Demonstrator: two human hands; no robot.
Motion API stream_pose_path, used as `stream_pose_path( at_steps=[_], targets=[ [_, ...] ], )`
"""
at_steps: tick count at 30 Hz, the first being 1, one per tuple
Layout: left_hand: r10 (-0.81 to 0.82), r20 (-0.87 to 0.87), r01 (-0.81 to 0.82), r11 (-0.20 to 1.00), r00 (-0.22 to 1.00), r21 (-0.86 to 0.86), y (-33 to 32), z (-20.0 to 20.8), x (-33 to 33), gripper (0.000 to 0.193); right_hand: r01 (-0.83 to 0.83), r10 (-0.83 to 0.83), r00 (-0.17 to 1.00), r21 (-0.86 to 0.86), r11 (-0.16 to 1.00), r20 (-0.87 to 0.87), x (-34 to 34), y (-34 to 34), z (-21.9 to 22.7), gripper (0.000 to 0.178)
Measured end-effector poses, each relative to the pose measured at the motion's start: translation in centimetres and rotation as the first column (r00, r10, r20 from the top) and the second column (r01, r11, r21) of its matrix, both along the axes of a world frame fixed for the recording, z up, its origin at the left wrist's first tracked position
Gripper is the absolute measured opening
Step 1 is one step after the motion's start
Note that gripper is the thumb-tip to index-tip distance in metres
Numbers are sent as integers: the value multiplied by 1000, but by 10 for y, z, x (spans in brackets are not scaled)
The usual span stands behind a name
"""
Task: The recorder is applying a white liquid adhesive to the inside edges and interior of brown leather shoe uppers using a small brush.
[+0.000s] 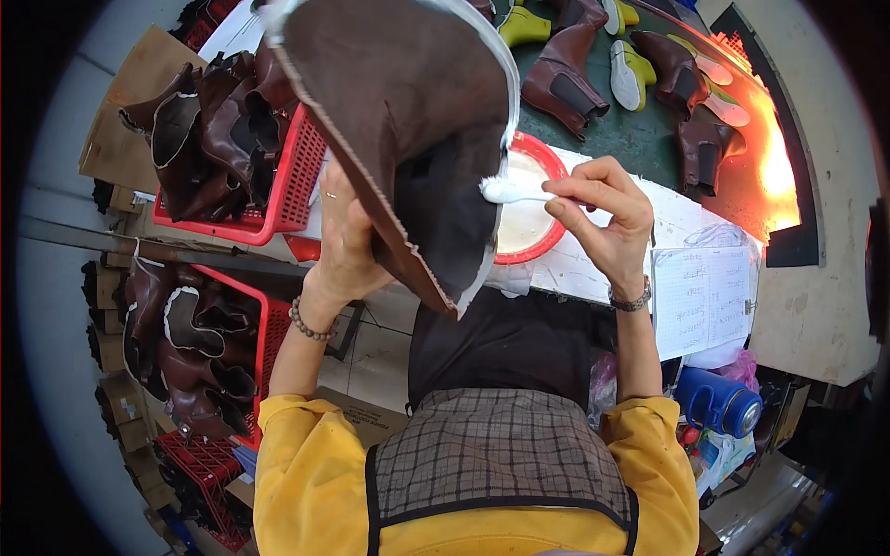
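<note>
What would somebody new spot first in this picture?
Probably the big brown boot upper held up in the left grip, at the top middle. Next, the white brush in the right grip, near the red-rimmed bowl. The fiery orange glow at the upper right would likely catch the eye too.

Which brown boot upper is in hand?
The upper held in the left hand; other uppers sit untouched in red baskets or on the green surface.
</note>
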State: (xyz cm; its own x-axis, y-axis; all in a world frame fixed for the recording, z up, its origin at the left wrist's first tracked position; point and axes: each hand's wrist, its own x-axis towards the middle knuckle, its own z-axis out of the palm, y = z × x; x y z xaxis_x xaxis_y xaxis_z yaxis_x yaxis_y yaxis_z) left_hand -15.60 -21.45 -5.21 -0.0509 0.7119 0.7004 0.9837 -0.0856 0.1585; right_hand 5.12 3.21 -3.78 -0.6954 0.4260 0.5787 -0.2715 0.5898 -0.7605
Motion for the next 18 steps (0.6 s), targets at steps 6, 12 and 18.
stream_pose_path(
  at_steps=[6,12,18],
  targets=[
    [14,529,-268,873,848,408,5,-74,3,92,3,-2,1000,118,993,-7,9,-14,-1,26],
    [161,213,-214,943,964,256,0,-69,-17,97,25,-26,1000,74,997,2,24,-34,5,27],
    [210,-153,-198,976,966,90,2,-56,-39,103,7,-7,1000,38,999,5,31,-55,17,28]
  ],
)
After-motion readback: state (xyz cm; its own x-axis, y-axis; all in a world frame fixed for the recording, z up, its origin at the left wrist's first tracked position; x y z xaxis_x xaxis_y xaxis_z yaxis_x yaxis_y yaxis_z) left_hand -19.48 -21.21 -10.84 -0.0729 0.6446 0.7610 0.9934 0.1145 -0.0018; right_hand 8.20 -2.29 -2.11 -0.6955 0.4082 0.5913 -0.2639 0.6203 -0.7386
